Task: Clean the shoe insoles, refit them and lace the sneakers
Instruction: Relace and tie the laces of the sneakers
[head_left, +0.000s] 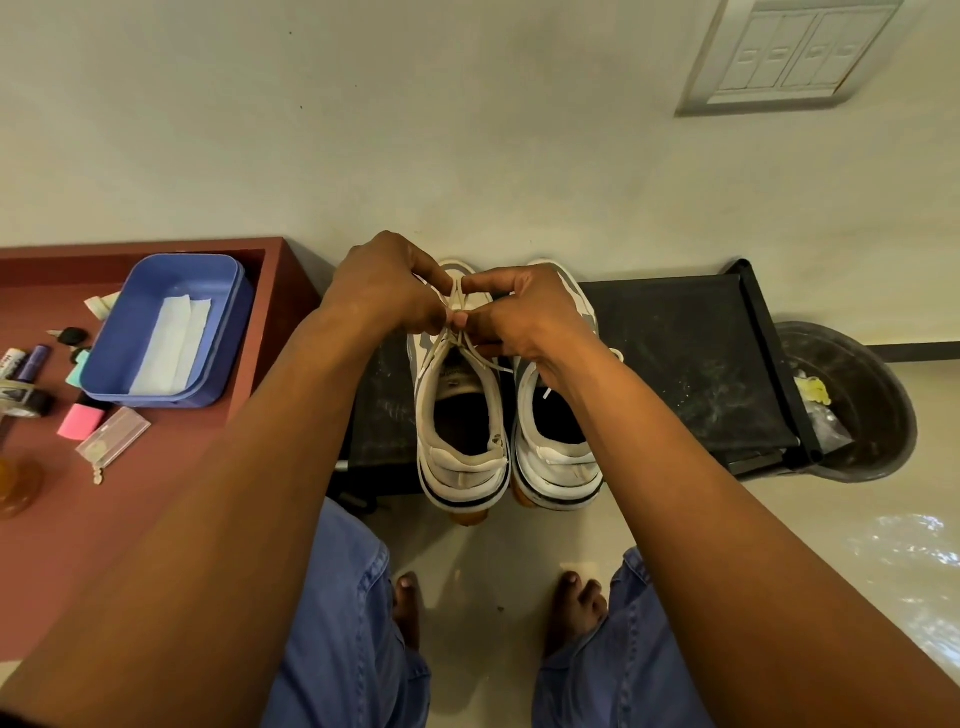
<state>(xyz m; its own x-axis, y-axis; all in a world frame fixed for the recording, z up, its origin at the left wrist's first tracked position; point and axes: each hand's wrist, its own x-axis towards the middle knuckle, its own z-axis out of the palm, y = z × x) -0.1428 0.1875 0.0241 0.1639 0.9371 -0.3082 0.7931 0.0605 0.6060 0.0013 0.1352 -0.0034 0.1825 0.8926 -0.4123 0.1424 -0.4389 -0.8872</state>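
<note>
Black rack (691, 364) carries two sneakers (462, 415), side by side.

A blue tub (171, 332) (white paper inside) is set on a red table (156, 493); a black basin (857, 405) is seen rightward.

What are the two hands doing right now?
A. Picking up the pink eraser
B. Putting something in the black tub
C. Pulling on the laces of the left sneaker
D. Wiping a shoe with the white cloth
C: the left hand and right hand both pinch the white laces above the left sneaker, while the white cloth lies untouched in the blue box.
</note>
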